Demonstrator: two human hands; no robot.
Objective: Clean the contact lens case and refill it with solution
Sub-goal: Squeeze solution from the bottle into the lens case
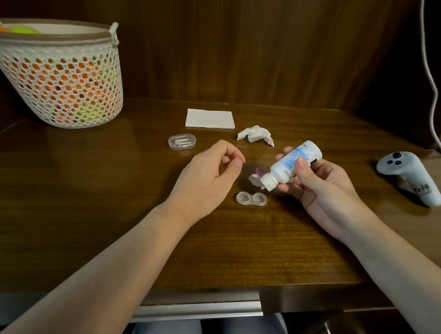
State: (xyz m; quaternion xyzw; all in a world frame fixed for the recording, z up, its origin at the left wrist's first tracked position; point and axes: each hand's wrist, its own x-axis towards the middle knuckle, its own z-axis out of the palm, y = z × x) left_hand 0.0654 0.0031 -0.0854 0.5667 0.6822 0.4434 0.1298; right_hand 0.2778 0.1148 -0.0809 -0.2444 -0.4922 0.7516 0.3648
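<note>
Right hand [316, 184]: gripping the solution bottle [291, 163], tilting its nozzle down over the lens case [251, 198] for refilling. Lens case: lying uncapped between both hands. Left hand [209, 172]: hovering loosely curled, holding nothing.

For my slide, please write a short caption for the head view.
Right hand tilts the open solution bottle above the uncapped lens case; left hand hovers nearby.
</note>
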